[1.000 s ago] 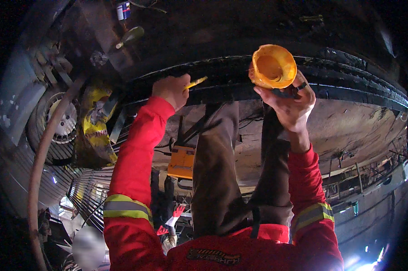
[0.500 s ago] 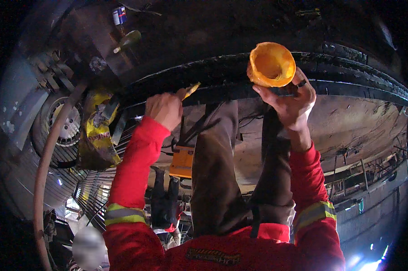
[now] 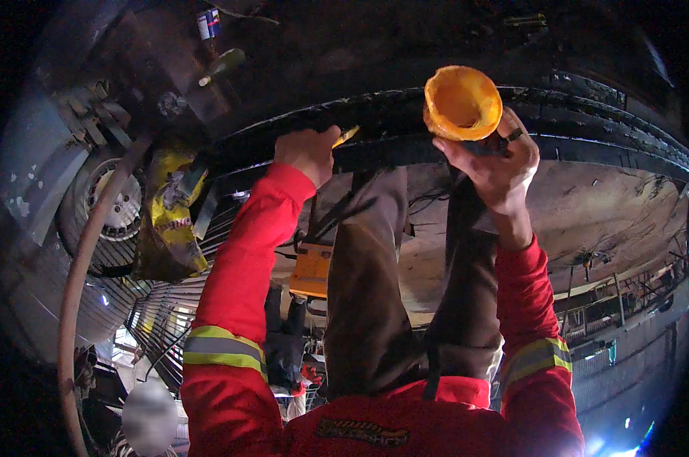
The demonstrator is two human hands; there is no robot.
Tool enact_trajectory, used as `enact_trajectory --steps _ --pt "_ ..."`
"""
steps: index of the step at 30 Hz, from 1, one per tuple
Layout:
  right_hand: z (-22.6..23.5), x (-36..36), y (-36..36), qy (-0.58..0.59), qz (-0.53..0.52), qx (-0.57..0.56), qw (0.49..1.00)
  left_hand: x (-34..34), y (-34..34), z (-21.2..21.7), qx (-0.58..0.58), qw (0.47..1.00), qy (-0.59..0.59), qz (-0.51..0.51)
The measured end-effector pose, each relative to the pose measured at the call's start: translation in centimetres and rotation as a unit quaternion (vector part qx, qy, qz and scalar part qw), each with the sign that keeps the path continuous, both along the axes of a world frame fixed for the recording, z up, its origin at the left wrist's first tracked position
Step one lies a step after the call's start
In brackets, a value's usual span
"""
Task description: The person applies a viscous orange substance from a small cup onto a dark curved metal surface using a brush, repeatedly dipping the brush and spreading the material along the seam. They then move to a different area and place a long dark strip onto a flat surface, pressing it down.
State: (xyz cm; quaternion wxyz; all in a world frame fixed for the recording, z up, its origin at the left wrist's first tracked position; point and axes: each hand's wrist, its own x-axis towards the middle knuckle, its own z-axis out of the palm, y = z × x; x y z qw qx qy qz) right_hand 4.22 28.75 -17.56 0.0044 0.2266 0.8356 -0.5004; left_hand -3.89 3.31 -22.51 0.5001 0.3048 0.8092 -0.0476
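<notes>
Orange cup (image 3: 463,103) is up in my right grip (image 3: 504,169), fingers and thumb curled around its lower part, mouth tilted so you can see inside. My left grip (image 3: 305,154) is wrapped around a thin yellow tool (image 3: 347,136), can't really tell what kind, tip sticking out well apart from the cup. Off to my left there's a wheel (image 3: 128,207) beside a yellow-and-dark sack (image 3: 174,222).

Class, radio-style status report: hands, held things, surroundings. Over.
Left hand closed on slim yellow tool. Right hand holding orange cup, mouth toward camera. Tool apart from cup. Wheel off to the left.
</notes>
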Motion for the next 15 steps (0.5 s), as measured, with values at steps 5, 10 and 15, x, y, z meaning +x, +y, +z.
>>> enact_trajectory --steps 5,10,15 --pt "0.1 0.7 -0.1 0.010 0.003 -0.003 1.000 -1.6 0.5 5.1 0.035 0.999 -0.011 -0.040" --pt "0.3 0.5 -0.3 0.004 0.008 -0.017 1.000 -2.4 0.5 4.6 0.010 0.999 0.036 -0.027" --pt "0.2 0.6 -0.4 -0.005 -0.009 -0.022 1.000 -2.5 -1.2 4.1 0.004 1.000 0.008 0.006"
